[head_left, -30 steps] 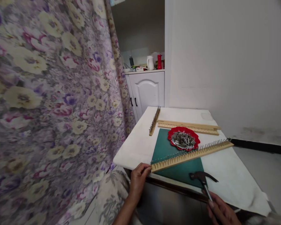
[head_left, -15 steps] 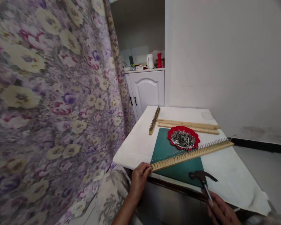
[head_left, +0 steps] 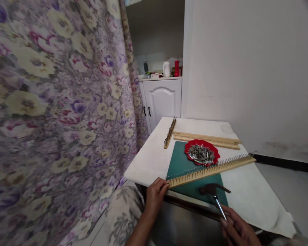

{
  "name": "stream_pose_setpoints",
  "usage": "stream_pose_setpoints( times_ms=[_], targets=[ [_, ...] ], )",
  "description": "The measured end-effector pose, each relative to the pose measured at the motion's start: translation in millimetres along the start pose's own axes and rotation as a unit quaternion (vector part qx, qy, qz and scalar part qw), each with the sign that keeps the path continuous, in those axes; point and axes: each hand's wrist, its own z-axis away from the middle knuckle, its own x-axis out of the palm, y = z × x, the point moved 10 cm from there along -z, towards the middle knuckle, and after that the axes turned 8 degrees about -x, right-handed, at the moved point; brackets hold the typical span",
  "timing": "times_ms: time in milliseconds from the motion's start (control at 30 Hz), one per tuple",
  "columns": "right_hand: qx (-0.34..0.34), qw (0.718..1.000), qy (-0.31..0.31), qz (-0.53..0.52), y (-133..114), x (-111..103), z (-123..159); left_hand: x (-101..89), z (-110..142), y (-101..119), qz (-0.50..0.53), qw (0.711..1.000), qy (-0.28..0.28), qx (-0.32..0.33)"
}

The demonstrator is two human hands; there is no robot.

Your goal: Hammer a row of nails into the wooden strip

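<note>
A long wooden strip (head_left: pixel 210 172) with a row of upright nails lies slantwise over a green mat (head_left: pixel 181 153) on the table. My left hand (head_left: pixel 156 192) pinches its near left end between thumb and fingers. In my right hand (head_left: pixel 237 223) is a claw hammer (head_left: pixel 213 189), gripped by its metal handle, its dark head above the mat's front part and apart from the strip. Just behind the strip sits a red scalloped plate (head_left: pixel 187 147) heaped with loose nails (head_left: pixel 201 154).
A shorter nail-studded strip (head_left: pixel 170 133) lies at the table's back left. Plain wooden strips (head_left: pixel 207 139) lie behind the plate. White cloth covers the table (head_left: pixel 149 160). A flowered curtain (head_left: pixel 66 102) hangs at left; a white cabinet (head_left: pixel 163 102) stands behind.
The hammer in my right hand has shifted a little left and up. My left hand still holds the strip's end. The whole view has shifted slightly.
</note>
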Motion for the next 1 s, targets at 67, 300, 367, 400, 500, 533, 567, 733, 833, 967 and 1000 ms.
stream_pose_setpoints(
  times_ms=[67, 300, 367, 400, 500, 533, 567, 733, 833, 967, 1000],
  targets=[
    [-0.020, 1.000, -0.018, 0.010, -18.6, 17.5, -4.3, 0.9, -0.5, -1.2, 0.000, 1.000, 0.000, 0.002],
    [-0.141, 0.960, -0.155, 0.188, -70.7, 99.6, -24.4, 4.0, -1.5, -3.1, -0.001, 1.000, -0.003, 0.013],
    [-0.177, 0.941, -0.175, 0.229, -79.4, 114.0, -28.1, 4.6, -1.3, -3.3, -0.002, 1.000, -0.005, 0.013],
    [-0.188, 0.934, -0.179, 0.245, -82.0, 118.4, -29.7, 4.8, -1.2, -3.3, -0.003, 1.000, -0.005, 0.013],
    [-0.193, 0.923, -0.186, 0.276, -83.8, 125.1, -32.4, 5.6, -0.9, -3.9, -0.009, 1.000, -0.003, 0.012],
    [-0.193, 0.920, -0.188, 0.284, -83.7, 126.4, -32.5, 6.1, -0.9, -4.7, -0.011, 1.000, -0.003, 0.011],
    [-0.194, 0.917, -0.190, 0.293, -83.4, 127.5, -32.4, 6.7, -1.0, -5.6, -0.012, 1.000, -0.002, 0.011],
    [-0.203, 0.898, -0.210, 0.330, -79.8, 133.1, -31.5, 10.1, -2.1, -8.9, -0.012, 1.000, -0.009, 0.017],
    [-0.220, 0.896, -0.204, 0.327, -82.2, 133.2, -31.4, 9.2, -2.6, -9.0, -0.015, 1.000, -0.007, 0.016],
    [-0.220, 0.895, -0.201, 0.331, -81.1, 133.3, -31.4, 8.1, -2.4, -7.3, -0.002, 1.000, -0.008, 0.017],
    [-0.219, 0.895, -0.202, 0.333, -80.4, 133.4, -31.4, 8.1, -2.3, -7.1, 0.002, 1.000, -0.009, 0.016]
  ],
)
